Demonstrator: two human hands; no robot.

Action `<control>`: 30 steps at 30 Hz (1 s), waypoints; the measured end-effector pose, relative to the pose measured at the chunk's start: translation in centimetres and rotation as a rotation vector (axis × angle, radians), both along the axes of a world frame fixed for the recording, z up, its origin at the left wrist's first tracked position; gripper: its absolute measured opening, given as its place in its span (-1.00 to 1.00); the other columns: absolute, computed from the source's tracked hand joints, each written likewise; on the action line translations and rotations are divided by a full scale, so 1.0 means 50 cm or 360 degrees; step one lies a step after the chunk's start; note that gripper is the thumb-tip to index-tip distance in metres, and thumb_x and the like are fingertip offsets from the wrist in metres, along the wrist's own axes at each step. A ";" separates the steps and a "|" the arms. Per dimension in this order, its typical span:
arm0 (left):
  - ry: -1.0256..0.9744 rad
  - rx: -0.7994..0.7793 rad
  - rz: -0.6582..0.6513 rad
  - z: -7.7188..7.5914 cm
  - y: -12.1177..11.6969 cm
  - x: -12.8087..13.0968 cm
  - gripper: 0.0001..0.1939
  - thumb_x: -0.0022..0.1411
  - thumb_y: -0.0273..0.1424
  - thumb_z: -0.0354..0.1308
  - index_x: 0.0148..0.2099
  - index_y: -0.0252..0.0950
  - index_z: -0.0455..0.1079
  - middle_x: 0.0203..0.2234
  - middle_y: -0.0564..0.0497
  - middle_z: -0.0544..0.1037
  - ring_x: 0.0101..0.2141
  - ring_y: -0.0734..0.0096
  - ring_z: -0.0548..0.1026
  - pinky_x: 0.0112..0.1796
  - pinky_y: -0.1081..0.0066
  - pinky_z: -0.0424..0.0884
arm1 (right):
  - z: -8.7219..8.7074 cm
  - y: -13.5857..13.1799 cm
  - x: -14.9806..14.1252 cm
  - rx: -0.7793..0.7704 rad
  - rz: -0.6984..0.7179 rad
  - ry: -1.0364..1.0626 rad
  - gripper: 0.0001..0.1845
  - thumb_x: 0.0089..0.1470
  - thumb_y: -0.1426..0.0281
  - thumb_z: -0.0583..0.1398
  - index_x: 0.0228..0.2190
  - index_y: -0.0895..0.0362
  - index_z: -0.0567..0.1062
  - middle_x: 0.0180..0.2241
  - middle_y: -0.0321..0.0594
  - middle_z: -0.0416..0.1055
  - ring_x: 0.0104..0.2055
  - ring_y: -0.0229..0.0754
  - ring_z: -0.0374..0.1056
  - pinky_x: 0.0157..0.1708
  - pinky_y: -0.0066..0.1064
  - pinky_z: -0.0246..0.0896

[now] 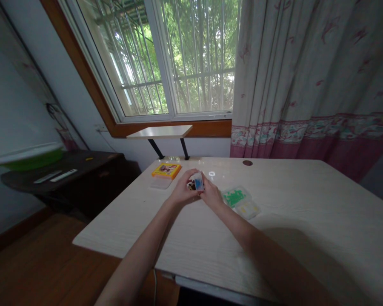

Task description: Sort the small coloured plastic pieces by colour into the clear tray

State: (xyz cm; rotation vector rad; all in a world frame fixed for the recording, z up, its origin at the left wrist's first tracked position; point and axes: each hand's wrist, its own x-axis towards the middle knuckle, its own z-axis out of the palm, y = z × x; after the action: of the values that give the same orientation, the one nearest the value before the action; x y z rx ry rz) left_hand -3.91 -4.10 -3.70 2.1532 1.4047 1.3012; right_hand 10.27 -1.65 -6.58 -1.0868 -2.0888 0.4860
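Between my two hands, just above the white desk, is a small clear plastic box (pixel 198 181) with something blue inside. My left hand (pixel 184 188) curls around its left side, and my right hand (pixel 210 191) grips it from the right. Dark and white small pieces (pixel 191 185) show beside my left fingers; whether they are held or lie behind cannot be made out. To the right of my right hand lies an open clear case (pixel 251 210), with green pieces (pixel 234 196) in one part and a few yellow pieces in the other.
A yellow box (pixel 166 170) and a clear lid or tray (pixel 161 182) lie left of my hands. Behind them, a small raised shelf (pixel 161 131) stands on black legs. The desk (pixel 293 191) has a round cable hole at the back. A dark side table (pixel 92 163) stands left.
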 end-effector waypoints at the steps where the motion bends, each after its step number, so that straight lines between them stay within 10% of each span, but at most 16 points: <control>1: 0.0006 0.0006 -0.0009 0.002 -0.001 0.002 -0.30 -0.18 -0.44 0.27 0.08 -0.21 0.17 0.05 -0.10 0.24 0.03 0.17 0.26 -0.15 0.26 0.40 | 0.002 -0.001 0.001 -0.0020 -0.0007 -0.0023 -0.16 -0.08 0.54 0.12 0.20 0.13 -0.10 0.00 -0.10 0.30 -0.02 -0.11 0.27 -0.07 -0.37 0.18; 30: -0.0121 -0.0121 -0.0089 -0.011 0.009 -0.028 -0.34 -0.19 -0.46 0.27 0.04 -0.30 0.26 -0.03 -0.11 0.37 -0.08 0.24 0.40 -0.13 0.30 0.41 | 0.020 -0.018 0.002 -0.0140 0.0121 -0.0483 -0.25 0.05 0.36 0.03 0.20 0.19 -0.19 -0.11 0.03 0.35 -0.17 -0.01 0.36 -0.21 -0.28 0.23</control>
State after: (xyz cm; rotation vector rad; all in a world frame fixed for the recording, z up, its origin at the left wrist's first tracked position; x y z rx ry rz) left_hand -5.30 -3.63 -4.24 2.0568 1.3328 1.2746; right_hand 10.36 -2.57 -5.56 -1.1968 -2.3996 0.4775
